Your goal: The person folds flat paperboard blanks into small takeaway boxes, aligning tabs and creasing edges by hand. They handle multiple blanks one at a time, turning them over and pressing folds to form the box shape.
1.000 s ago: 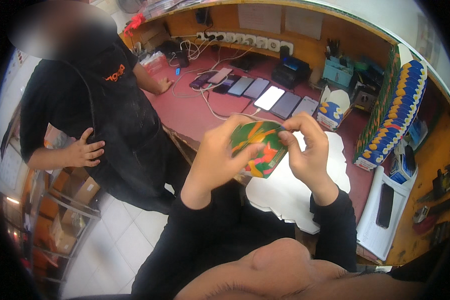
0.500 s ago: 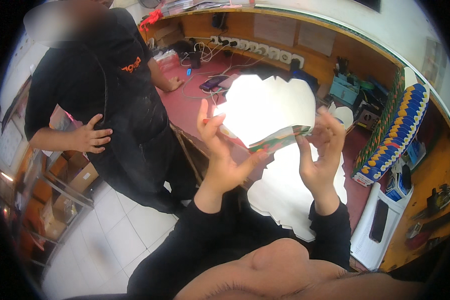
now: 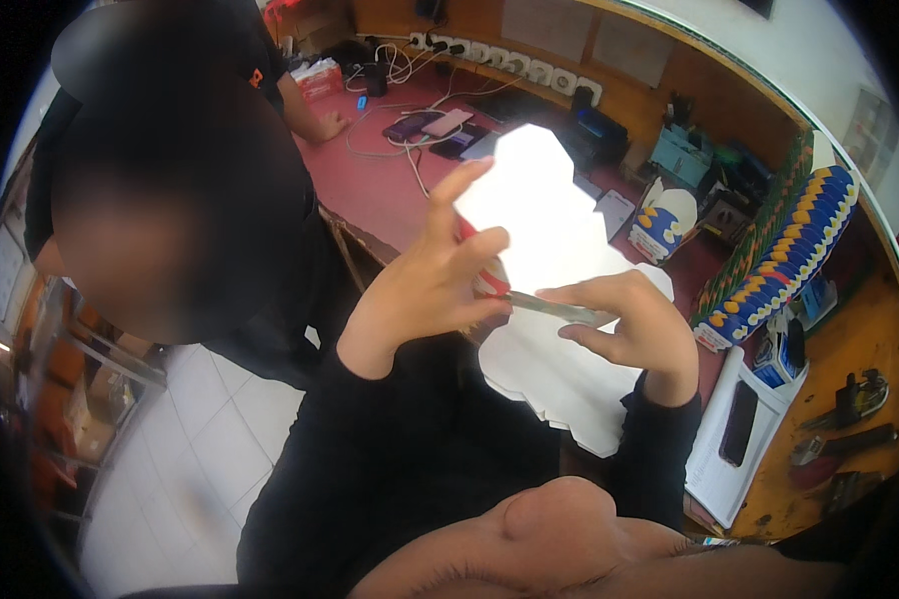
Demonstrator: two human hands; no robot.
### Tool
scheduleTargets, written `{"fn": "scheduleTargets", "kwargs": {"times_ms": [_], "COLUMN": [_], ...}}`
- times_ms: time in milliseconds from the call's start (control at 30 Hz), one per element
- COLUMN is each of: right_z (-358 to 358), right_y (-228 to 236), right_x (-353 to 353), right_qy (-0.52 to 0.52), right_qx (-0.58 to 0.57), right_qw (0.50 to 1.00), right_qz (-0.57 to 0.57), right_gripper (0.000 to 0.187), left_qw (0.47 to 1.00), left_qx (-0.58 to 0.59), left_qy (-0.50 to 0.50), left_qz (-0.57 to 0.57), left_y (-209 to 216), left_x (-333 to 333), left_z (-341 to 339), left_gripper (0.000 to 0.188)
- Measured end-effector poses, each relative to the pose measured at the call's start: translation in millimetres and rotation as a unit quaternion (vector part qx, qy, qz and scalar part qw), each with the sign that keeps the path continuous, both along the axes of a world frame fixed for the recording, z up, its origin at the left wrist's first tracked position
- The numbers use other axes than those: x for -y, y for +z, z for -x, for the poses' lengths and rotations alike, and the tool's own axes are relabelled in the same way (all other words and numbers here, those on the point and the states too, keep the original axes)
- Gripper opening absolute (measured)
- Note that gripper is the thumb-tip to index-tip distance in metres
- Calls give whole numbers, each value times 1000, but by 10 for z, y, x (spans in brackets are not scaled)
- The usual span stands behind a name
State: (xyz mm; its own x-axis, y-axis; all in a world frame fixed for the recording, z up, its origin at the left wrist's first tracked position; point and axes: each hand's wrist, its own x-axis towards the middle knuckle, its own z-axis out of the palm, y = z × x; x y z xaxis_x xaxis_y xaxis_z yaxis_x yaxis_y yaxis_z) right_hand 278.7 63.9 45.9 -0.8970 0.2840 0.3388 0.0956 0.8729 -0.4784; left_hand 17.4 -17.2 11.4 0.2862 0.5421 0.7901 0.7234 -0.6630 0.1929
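Observation:
In front of me is a white cardboard food-box blank (image 3: 544, 220), partly folded, its bright inner face toward me. My left hand (image 3: 425, 270) grips its left side, with some red print showing by the fingers. My right hand (image 3: 634, 324) pinches a narrow folded edge of it between thumb and fingers. Below, flat white box blanks (image 3: 569, 384) lie at the table's near edge, partly under my right hand. One formed blue-and-white box (image 3: 659, 230) stands open on the table, beyond my right hand.
A long nested stack of printed boxes (image 3: 784, 265) leans at the right. Near it lie a white tray (image 3: 704, 479) with a dark phone (image 3: 738, 424), and tools (image 3: 859, 399). Phones and cables (image 3: 410, 125) sit on the red tabletop (image 3: 370, 210). A co-worker in black (image 3: 190, 180) stands close at left.
The blank has been turned, so its printed side panel no longer faces me. My right hand has moved lower onto its edge. The co-worker has bent forward, closer to me.

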Motion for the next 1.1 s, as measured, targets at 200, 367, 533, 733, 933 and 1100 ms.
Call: {"fn": "scheduleTargets", "kwargs": {"times_ms": [200, 367, 533, 733, 933, 1100], "right_z": [130, 174, 157, 207, 184, 263], "right_y": [-130, -121, -91, -55, -95, -142], "right_x": [-127, -42, -63, 8, 361, 408], "right_qy": [61, 66, 99, 51, -40, 6], "right_qx": [70, -11, 40, 50, 12, 28], "right_qw": [993, 989, 984, 983, 997, 993], "right_qz": [73, 129, 144, 171, -64, -117], "right_gripper": [36, 42, 46, 43, 45, 50], "left_qw": [997, 996, 994, 992, 963, 958], "left_qx": [-2, 14, 5, -18, 195, 178], "left_qy": [-70, -80, -102, -119, -176, -216], "left_qz": [34, 24, 27, 47, -59, -58], "left_y": [-23, -4, -10, -65, -412, -653], "left_x": [-24, -41, -29, -88, -359, -449], "left_z": [-73, -15, -45, -68, -243, -317], "left_gripper": [79, 79, 74, 69, 129, 124]}}
